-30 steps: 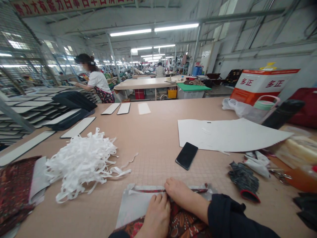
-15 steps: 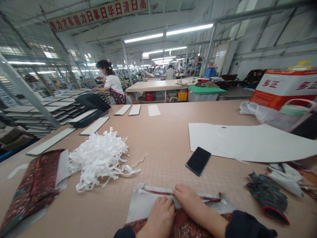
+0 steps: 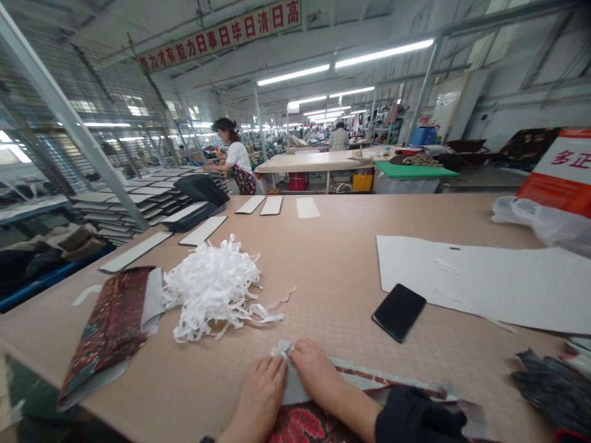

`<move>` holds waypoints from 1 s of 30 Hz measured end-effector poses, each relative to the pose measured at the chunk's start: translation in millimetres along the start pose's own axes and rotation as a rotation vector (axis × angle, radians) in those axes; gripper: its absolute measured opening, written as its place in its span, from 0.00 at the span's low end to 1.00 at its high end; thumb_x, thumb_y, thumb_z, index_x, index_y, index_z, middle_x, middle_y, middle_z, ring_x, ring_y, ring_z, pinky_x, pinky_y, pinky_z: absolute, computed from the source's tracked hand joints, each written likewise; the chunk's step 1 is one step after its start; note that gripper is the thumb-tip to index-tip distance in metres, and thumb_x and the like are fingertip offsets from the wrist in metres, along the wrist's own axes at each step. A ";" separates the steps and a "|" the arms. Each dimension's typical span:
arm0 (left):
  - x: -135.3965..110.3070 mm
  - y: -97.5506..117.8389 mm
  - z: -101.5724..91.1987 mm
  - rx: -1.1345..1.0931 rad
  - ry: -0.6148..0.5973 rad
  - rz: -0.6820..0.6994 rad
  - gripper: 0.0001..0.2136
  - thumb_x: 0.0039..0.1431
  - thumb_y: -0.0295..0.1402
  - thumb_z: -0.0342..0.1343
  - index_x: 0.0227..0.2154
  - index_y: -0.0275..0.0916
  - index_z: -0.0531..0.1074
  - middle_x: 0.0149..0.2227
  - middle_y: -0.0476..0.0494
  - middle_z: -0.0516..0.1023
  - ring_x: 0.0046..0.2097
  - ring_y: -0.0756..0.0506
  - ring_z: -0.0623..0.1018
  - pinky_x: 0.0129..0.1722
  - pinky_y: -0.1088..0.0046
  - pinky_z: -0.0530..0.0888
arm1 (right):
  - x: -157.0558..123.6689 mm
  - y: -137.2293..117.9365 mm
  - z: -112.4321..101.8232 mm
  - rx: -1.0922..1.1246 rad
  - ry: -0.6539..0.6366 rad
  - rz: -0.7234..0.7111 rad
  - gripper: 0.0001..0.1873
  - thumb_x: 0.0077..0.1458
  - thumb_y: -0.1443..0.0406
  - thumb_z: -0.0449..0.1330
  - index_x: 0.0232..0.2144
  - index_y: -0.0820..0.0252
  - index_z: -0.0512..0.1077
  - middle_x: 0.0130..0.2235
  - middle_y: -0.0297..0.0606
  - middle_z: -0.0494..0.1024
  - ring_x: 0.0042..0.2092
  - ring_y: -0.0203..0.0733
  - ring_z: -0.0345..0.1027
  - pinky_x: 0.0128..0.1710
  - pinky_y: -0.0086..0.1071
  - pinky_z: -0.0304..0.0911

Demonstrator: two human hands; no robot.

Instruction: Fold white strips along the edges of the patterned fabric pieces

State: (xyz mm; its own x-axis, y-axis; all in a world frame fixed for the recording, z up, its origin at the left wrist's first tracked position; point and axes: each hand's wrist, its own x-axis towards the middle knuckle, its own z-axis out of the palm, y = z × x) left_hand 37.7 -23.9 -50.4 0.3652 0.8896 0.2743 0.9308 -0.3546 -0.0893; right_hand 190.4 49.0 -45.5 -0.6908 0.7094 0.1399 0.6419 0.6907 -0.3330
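Note:
A dark red patterned fabric piece [image 3: 302, 424] with a grey backing lies at the table's near edge, its top border folded. My left hand [image 3: 264, 383] presses bent fingers on the grey backing near the top left corner. Right beside it, my right hand [image 3: 311, 372] pinches the folded border at that same corner. The fingertips of both hands almost meet, and a bit of grey material sticks up beyond them. Along the border to the right, a narrow patterned strip shows. The lower part of the fabric is out of frame.
A heap of white strips [image 3: 217, 289] and folded patterned fabric [image 3: 111, 326] lie left. A black phone [image 3: 399, 312] touches a large white panel [image 3: 484, 277] on the right, with a dark glove [image 3: 554, 387] nearer. Pale narrow panels [image 3: 203, 231] line the far left. A person [image 3: 237, 157] stands beyond.
Both hands have moved left along the fabric's folded border, from its middle to its left corner. The view has turned left, so the table things appear further right.

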 end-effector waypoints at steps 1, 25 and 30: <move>1.8 1.6 -1.0 -0.008 -0.014 -0.013 0.15 0.55 0.23 0.48 0.45 0.38 0.67 0.46 0.44 0.73 0.44 0.43 0.72 0.44 0.63 0.70 | -0.2 -1.4 2.5 -0.030 0.012 -0.020 0.06 0.55 0.72 0.54 0.31 0.60 0.70 0.35 0.37 0.71 0.39 0.43 0.62 0.38 0.32 0.58; 20.1 2.2 -10.8 -0.246 -0.094 -0.285 0.13 0.54 0.21 0.46 0.38 0.41 0.71 0.38 0.45 0.71 0.41 0.46 0.69 0.42 0.67 0.67 | -21.9 -2.7 -17.5 -0.103 -0.125 0.051 0.10 0.50 0.76 0.52 0.32 0.66 0.72 0.36 0.48 0.73 0.39 0.50 0.65 0.34 0.37 0.59; 16.0 -5.0 -9.3 -0.410 -0.005 -0.363 0.12 0.54 0.22 0.44 0.38 0.38 0.70 0.37 0.43 0.72 0.41 0.45 0.71 0.41 0.67 0.69 | 2.3 7.1 -31.9 0.113 -0.183 0.271 0.11 0.47 0.75 0.52 0.32 0.65 0.72 0.37 0.48 0.74 0.40 0.48 0.66 0.35 0.34 0.59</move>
State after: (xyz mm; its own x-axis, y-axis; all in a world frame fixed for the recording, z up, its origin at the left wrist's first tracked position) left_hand 38.7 -10.5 -36.6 0.0232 0.9767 0.2132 0.9141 -0.1071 0.3911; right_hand 203.9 60.0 -17.8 -0.5550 0.8210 -0.1338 0.7762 0.4534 -0.4381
